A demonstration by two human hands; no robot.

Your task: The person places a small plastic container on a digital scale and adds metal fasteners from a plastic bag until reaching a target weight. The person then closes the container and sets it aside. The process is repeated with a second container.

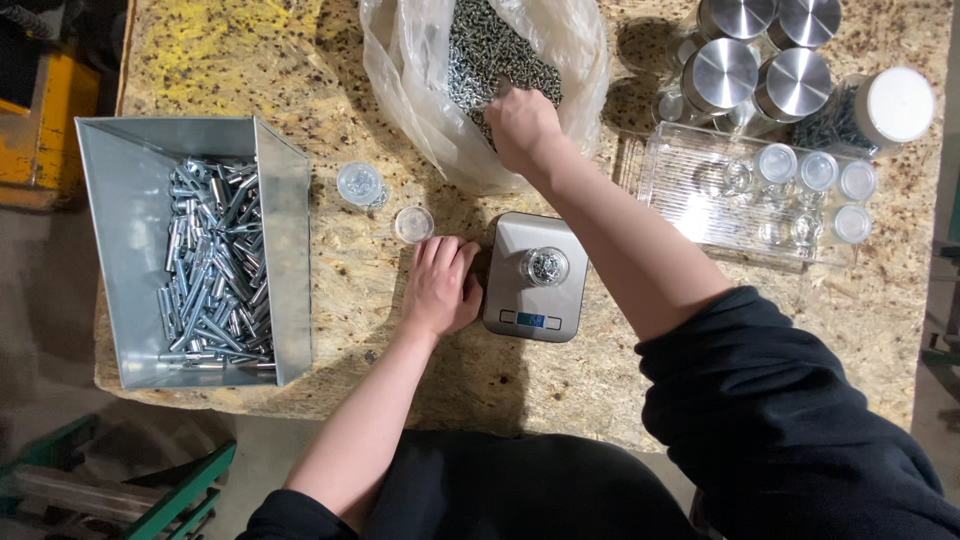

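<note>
L hand point(440, 288) flat, R fingers point(503, 100) in screws point(490, 50)

1. I see a grey metal bin point(130, 210) of bolts at the table's point(330, 80) left end.
2. Right of the bin, two small clear jars point(360, 183).
3. Far right, a clear tray point(700, 190) and steel-lidded jars point(720, 72).

A workshop, by every sign. Rough worktop of pressed wood-chip board point(560, 400), stained yellow at one corner, over a bare concrete floor point(40, 300). Open grey sheet-metal bin point(285, 200) heaped with plain steel bolts. Clear plastic bag point(410, 90) loaded with small silver screws. Small steel digital scale point(510, 300) beside it. Cluster of lidded metal-capped jars point(760, 60), plus a clear ribbed plastic tray point(680, 190) of little round vials. Green metal framing point(190, 490) down below.
</note>
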